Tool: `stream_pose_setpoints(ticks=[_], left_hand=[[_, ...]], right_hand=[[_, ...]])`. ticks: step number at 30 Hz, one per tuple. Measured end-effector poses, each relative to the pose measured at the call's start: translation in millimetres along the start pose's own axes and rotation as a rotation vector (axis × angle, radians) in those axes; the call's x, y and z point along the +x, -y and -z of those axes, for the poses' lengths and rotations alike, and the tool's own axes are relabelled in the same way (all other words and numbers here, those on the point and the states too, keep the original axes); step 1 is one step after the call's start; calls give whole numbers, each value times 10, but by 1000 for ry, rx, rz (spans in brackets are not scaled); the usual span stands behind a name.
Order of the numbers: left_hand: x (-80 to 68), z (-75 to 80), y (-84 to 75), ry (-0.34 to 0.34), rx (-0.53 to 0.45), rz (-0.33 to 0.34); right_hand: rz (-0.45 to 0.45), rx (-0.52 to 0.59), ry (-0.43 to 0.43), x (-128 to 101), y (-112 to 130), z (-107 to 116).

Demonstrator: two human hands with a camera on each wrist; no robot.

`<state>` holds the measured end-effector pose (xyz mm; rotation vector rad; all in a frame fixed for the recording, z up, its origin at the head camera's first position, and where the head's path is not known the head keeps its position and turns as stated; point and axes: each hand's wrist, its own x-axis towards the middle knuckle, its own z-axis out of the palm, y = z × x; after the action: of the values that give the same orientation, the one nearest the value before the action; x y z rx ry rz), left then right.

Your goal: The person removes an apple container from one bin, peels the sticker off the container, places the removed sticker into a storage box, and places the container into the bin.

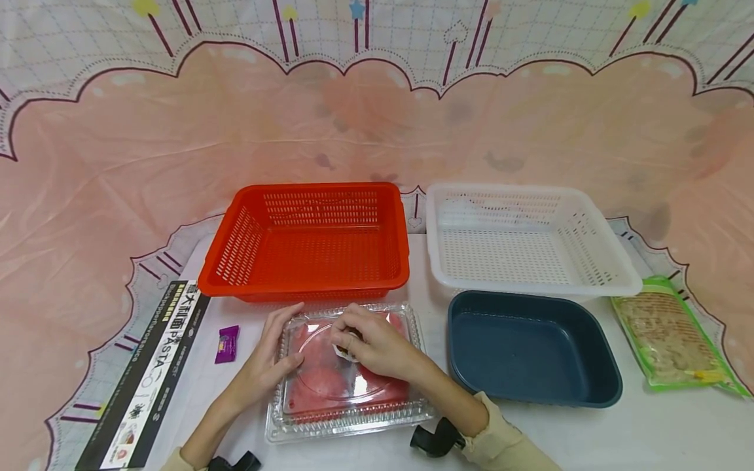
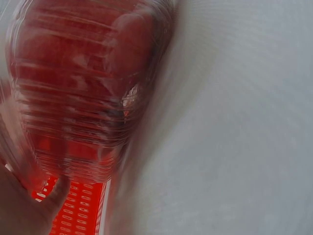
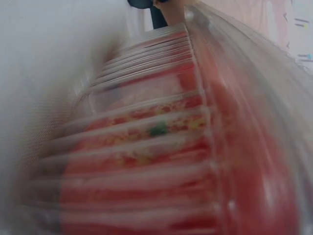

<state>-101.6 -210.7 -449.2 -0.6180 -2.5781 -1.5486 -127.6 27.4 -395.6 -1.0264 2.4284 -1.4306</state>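
A clear plastic clamshell container [image 1: 347, 428] with red contents lies in front of me on the white table. My left hand [image 1: 265, 360] rests along its left edge, fingers extended and thumb touching the lid. On top of the lid, my right hand [image 1: 377, 343] has its fingers curled and pinches a small whitish piece [image 1: 345, 355], perhaps a label; most of it is hidden. Both wrist views are blurred. They show the ribbed side of the container [image 2: 73, 93] close up, with the left thumb [image 2: 58, 193] beside it.
Behind the container stands a red basket [image 1: 303, 291], with a white basket [image 1: 533, 284] to its right. A dark blue tub [image 1: 536, 396] is at the right, near a green-edged food bag [image 1: 674, 333]. A purple packet [image 1: 226, 345] and a black pasta box [image 1: 144, 373] lie left.
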Motion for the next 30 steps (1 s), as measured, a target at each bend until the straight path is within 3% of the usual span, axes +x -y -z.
stream_pose_setpoints(ticks=[16, 24, 30], left_hand=[[-6, 9, -6, 2, -8, -1], [-9, 15, -13, 6, -11, -4], [-10, 19, -8, 8, -19, -9]], right_hand=[[16, 80, -30, -23, 59, 50], [67, 34, 103, -52, 122, 51], [138, 15, 117, -235, 183, 119]])
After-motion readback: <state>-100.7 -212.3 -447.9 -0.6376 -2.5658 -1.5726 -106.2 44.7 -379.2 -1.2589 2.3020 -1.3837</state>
